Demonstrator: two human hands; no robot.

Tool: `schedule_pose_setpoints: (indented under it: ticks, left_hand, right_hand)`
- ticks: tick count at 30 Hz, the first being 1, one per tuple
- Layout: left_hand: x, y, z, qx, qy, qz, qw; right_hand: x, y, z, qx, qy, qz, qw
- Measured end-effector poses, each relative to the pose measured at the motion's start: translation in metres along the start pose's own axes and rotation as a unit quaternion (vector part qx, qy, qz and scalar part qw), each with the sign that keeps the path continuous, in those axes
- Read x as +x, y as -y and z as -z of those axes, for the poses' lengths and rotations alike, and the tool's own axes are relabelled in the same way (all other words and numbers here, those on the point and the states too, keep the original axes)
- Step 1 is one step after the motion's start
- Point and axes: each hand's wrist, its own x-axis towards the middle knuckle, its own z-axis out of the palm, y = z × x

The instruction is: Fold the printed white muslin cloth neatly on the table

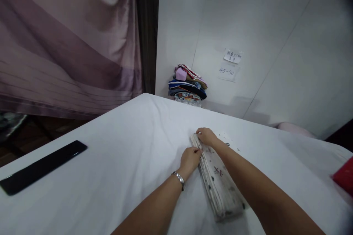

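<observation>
A white cloth (219, 180) with dark printed marks lies folded into a long, layered strip on the white-covered surface. My left hand (190, 161), with a silver bracelet at the wrist, pinches the strip's left folded edge. At its far end my right hand (206, 136) is closed on the cloth, partly hiding the corner. A patch of the same print shows beyond my right forearm, which covers part of the cloth. The near end of the strip is slightly blurred.
A long black flat object (44, 167) lies at the left. Folded clothes (187, 84) are stacked beyond the far edge, by a wall with paper notes (227, 71). A pinkish curtain (68, 44) hangs at the left. Something red (343, 178) is at the right edge.
</observation>
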Motion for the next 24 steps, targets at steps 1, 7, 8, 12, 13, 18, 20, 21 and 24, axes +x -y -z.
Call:
schedule_pose_setpoints:
  ticks: [1,7,8,12,13,18,20,21,24]
  left_hand:
    - [0.000,0.000,0.000,0.000,-0.001,0.003,1.000]
    - [0.000,-0.001,0.000,0.020,-0.006,0.012,1.000]
    - [-0.001,-0.001,0.000,0.021,-0.008,0.011,1.000]
    - [-0.001,-0.002,0.001,0.017,-0.002,0.010,1.000]
    - [-0.001,-0.002,0.001,0.014,0.000,0.009,1.000]
    - [0.000,0.000,0.000,0.003,0.001,0.012,1.000]
    - [0.000,0.000,-0.001,0.004,0.000,0.011,1.000]
    - [0.000,0.000,-0.001,0.004,-0.001,0.007,1.000]
    - [-0.001,0.000,0.000,0.007,-0.003,-0.002,1.000]
  right_hand:
    - [0.001,-0.001,0.000,-0.004,0.003,0.009,1.000]
    - [0.001,-0.004,-0.002,-0.016,0.006,0.047,0.999]
    - [0.000,-0.004,-0.002,-0.017,0.004,0.051,0.999]
    - [-0.006,-0.006,-0.003,-0.022,-0.006,0.075,0.997]
    - [-0.008,-0.007,-0.003,-0.023,-0.009,0.082,0.996]
    - [-0.012,-0.012,-0.004,-0.021,-0.015,0.114,0.993]
    - [-0.011,-0.014,-0.004,-0.013,-0.014,0.125,0.992]
    - [-0.011,-0.015,-0.004,-0.008,-0.013,0.129,0.992]
    - [-0.007,-0.017,-0.005,0.005,-0.008,0.139,0.990]
